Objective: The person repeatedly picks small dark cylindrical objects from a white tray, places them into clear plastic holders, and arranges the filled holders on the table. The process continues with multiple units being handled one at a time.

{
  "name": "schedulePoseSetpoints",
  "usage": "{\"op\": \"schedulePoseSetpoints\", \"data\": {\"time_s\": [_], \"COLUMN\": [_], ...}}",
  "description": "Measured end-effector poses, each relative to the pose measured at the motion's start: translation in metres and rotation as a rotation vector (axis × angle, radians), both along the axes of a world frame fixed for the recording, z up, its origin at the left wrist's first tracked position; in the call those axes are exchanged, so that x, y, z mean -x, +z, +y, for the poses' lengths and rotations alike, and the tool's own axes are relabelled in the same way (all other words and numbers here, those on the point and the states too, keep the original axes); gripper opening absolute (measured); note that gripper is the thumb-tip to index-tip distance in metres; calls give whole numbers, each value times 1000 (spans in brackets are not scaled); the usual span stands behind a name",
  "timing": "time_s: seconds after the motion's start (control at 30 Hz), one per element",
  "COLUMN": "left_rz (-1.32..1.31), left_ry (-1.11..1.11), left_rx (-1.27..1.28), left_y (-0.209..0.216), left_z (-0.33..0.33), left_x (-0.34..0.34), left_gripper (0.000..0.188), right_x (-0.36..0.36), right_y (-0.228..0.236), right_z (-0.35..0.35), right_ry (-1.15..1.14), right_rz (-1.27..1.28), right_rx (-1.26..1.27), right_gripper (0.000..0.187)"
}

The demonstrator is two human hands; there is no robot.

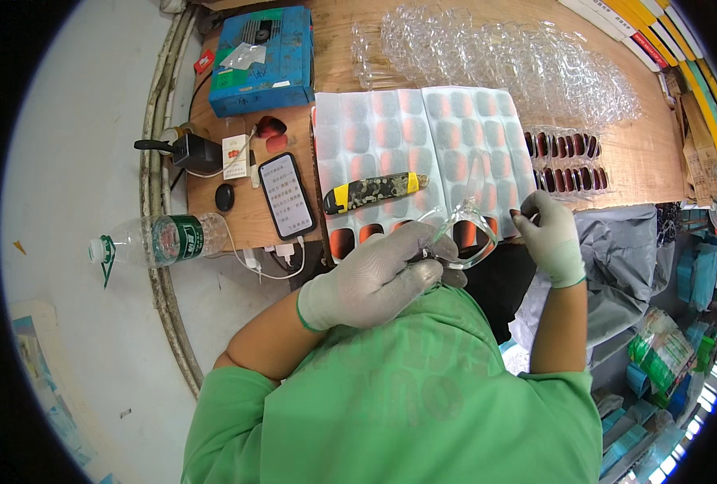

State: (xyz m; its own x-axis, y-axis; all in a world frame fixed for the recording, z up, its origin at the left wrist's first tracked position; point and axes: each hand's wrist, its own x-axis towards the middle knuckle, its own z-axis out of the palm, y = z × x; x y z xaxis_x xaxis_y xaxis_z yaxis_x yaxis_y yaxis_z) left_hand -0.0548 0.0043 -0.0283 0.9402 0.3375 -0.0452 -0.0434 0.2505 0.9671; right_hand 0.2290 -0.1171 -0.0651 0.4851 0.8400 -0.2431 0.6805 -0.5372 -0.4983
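Note:
My left hand (378, 274), in a pale grey glove, is closed round a clear plastic glasses frame (481, 248) in front of my chest. To its right my gloved right hand (553, 238) is raised at the lens tray's right edge, fingers curled together; whatever they pinch, if anything, is too small to name. Beneath the frame lies a tray of red-orange tinted lenses (341, 242), mostly covered by white translucent sheets (382, 105). A yellow and black patterned utility knife (376, 193) rests on the sheets.
Many clear glasses frames (503, 64) are piled at the back. Finished dark-lensed glasses (568, 179) stand in rows at right. On the left are a phone (286, 196) on a cable, a blue box (263, 60), a black charger (197, 152) and a plastic bottle (160, 240).

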Motion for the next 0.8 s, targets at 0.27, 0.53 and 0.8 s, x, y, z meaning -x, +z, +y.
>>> {"op": "schedulePoseSetpoints", "data": {"time_s": [0.27, 0.53, 0.8], "left_rz": [-56, -10, 39], "left_ry": [70, 179, 182], "left_rx": [-179, -182, -439], "left_y": [5, -4, -23], "left_z": [-4, -10, -13], "left_x": [-2, -13, -21], "left_gripper": [21, 20, 19], "right_x": [-35, 18, 45], "right_y": [-41, -40, -20], "right_z": [1, 33, -17], "right_ry": [390, -109, 20], "right_rz": [-546, -156, -160], "right_rx": [-594, -560, -153], "right_gripper": [23, 36, 38]}}
